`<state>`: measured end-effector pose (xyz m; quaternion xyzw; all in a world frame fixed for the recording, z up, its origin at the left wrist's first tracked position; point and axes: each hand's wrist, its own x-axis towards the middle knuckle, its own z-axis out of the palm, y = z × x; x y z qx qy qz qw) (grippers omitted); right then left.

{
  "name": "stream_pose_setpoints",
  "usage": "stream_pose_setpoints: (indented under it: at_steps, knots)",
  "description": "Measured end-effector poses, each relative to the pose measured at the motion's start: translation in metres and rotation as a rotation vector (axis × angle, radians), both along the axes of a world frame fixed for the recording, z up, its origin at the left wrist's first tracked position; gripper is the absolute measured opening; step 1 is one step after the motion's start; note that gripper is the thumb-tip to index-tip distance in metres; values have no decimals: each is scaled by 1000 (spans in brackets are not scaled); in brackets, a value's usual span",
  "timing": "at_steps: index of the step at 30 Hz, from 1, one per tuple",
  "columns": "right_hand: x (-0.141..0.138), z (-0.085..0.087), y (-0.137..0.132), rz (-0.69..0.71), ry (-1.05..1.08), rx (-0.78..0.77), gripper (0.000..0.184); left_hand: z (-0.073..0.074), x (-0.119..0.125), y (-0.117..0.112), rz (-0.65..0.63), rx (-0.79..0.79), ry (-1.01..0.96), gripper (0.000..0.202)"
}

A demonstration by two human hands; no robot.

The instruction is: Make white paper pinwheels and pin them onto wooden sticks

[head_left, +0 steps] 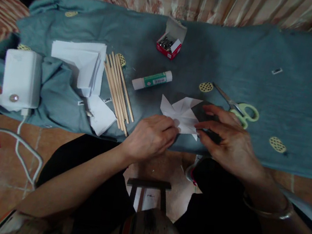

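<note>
A white paper pinwheel (185,108) with folded, pointed blades lies near the front edge of the cloth-covered table. My left hand (152,136) is closed, its fingertips pinching the lower left of the pinwheel near its middle. On the other side, my right hand (227,139) grips the pinwheel's right edge between thumb and a finger, with the index finger raised apart. Just beyond my right hand lie scissors (245,112) with light green handles, their blades pointing away to the left. A glue stick (152,80) rests on its side behind the pinwheel.
Several thin wooden sticks (118,90) lie left of my hands, beside stacked white paper (79,48). An opened red box (169,47) of small metal pins stands at the back. A white device (21,78) with a cable sits at the left end of the table (301,109).
</note>
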<state>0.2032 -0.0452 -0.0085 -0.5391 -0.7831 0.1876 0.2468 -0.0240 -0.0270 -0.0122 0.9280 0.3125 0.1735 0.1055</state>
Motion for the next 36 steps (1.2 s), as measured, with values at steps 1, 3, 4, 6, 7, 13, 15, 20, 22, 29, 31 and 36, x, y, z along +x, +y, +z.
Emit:
stream_pose_setpoints:
  at_steps: [1,3,4,6,7,13,15,20,22,29,31,36]
  knots:
    - [0,0,0,3,12,-10,14,0,0,0,5,-5,-4,20]
    - [1,0,0,14,68,-46,17,0,-1,0,11,-12,-5,21]
    - [1,0,0,23,108,-68,18,0,-1,-1,11,-15,-3,21]
    - [1,1,1,46,185,-116,18,1,-1,-1,5,-15,3,22]
    - [1,2,1,56,213,-135,16,2,-1,-1,1,-13,3,23]
    - [-4,4,1,50,205,-138,8,2,-1,-4,-21,-4,2,23]
    - [-8,3,1,39,161,-98,8,1,-1,-6,-14,-5,-11,20]
    - [-16,0,2,4,75,3,6,0,1,-9,6,-24,-55,28]
    - [-18,0,2,-3,45,9,6,0,1,-9,-29,-26,-51,28]
    - [-25,-6,2,-8,50,107,5,-2,1,-9,-57,-78,-60,22]
    - [-26,-7,2,-14,64,124,5,-4,1,-9,-47,-102,-83,22]
    - [-25,-8,2,5,66,147,5,-5,1,-9,-35,-131,-124,22]
